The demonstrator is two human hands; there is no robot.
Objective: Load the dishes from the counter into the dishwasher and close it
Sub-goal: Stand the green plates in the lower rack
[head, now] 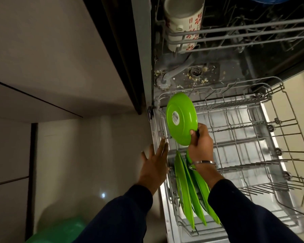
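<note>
The right hand (199, 137) pinches a green plate (181, 120) by its rim, holding it upright over the pulled-out lower rack (253, 137), underside toward the camera; a white sticker (175, 117) there carries print too small to read. The left hand (155, 160) hovers with fingers spread, fingertips at the rack's edge. Three plates (191, 193) already stand in the rack. A flowered mug (183, 23) sits in the upper rack (253, 32).

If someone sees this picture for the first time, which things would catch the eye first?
The bright green plate, held on edge by the right hand over the lower rack. Behind it, more green plates stand in the rack's left side. At the top, a flowered mug sits in the upper rack.
</note>
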